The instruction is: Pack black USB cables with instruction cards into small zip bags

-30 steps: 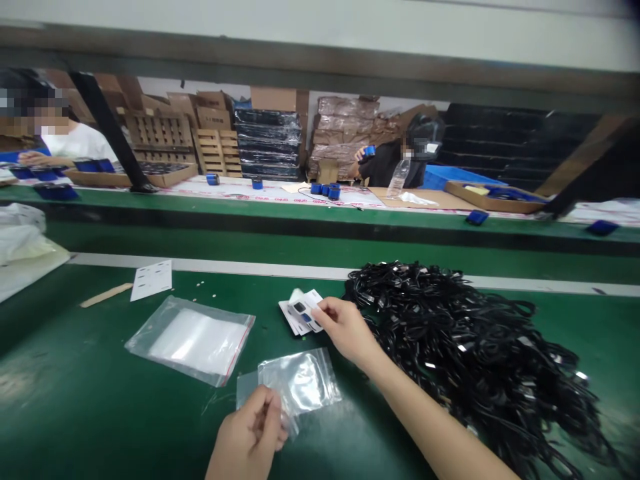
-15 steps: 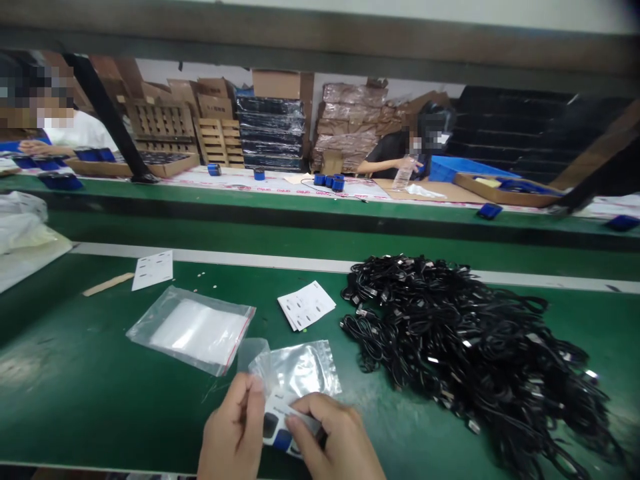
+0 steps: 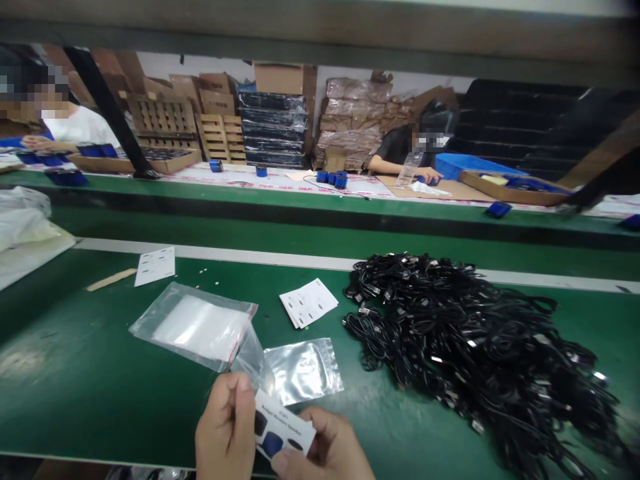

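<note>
My left hand (image 3: pixel 226 427) is closed, pinching a thin clear plastic bag (image 3: pixel 251 350) that rises above its fingertips. In my right hand (image 3: pixel 327 448), thumb in front, is a small white printed leaflet (image 3: pixel 287 421) with pictures of dark and blue speakers and a line of text. Its left edge meets the left hand's fingers; whether part of it sits inside the bag I cannot tell. Just beyond the hands lies a flat clear zip bag (image 3: pixel 306 370). Further left, a larger red-edged zip bag (image 3: pixel 195 327) contains a white stack.
A big heap of coiled black cables (image 3: pixel 465 347) covers the right of the green table. Printed leaflets (image 3: pixel 309 303), a single sheet (image 3: pixel 155 266) and a wooden strip (image 3: pixel 111 279) lie further back. Across the raised bench, two people work among blue speakers (image 3: pixel 332 179), boxes and a bottle.
The right hand has drawn the leaflet a little down, so more of its printed face shows. The clear bag in the left hand now leans leftward. Across the bench, a co-worker's hand has lowered.
</note>
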### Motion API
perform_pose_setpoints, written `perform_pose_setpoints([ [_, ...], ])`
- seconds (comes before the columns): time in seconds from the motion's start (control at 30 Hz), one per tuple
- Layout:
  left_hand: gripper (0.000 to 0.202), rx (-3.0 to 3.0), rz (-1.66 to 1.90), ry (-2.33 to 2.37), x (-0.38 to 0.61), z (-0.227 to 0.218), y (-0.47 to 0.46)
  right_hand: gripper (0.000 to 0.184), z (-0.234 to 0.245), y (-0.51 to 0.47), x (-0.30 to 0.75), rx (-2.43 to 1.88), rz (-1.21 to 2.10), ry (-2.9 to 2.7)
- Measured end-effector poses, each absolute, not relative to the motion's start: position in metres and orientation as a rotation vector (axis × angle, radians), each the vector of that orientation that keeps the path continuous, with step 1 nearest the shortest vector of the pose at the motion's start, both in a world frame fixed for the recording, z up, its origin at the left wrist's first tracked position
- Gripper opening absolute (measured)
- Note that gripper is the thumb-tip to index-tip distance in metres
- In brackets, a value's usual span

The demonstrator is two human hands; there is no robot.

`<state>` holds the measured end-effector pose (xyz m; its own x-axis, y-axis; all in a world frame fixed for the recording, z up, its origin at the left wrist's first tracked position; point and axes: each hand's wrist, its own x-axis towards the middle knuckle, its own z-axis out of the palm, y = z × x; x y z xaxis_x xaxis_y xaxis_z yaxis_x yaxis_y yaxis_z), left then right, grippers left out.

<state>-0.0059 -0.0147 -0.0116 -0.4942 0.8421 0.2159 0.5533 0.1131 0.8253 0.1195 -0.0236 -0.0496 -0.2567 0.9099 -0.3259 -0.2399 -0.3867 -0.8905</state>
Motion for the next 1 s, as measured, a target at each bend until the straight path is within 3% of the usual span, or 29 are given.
perform_pose_setpoints([
  [0.07, 0.028, 1.423, 1.332, 2.029, -0.007, -0.011, -0.015, 0.018, -0.044, -0.021, 0.124, -1.222, 1.607, -1.145],
  [0.23, 0.026, 1.652, 1.289, 1.9, -0.017, -0.016, -0.016, 0.014, -0.026, -0.016, 0.134, -1.03, 0.735, -1.573],
  [0.47, 0.025, 2.001, 1.229, 1.878, -0.004, -0.018, -0.02, 0.018, -0.029, -0.015, 0.143, -1.063, 0.318, -1.956],
  [0.63, 0.026, 2.268, 1.259, 1.782, 0.011, -0.031, -0.023, 0.024, -0.02, -0.01, 0.146, -1.268, 0.382, -2.071],
  [0.8, 0.024, 2.23, 1.202, 1.855, 0.01, -0.036, -0.025, 0.03, -0.006, -0.006, 0.151, -1.141, 0.93, -2.04],
  [1.0, 0.018, 2.278, 1.175, 1.842, 0.01, -0.033, -0.029, 0.007, -0.003, -0.002, 0.156, -1.315, 1.137, -1.746],
])
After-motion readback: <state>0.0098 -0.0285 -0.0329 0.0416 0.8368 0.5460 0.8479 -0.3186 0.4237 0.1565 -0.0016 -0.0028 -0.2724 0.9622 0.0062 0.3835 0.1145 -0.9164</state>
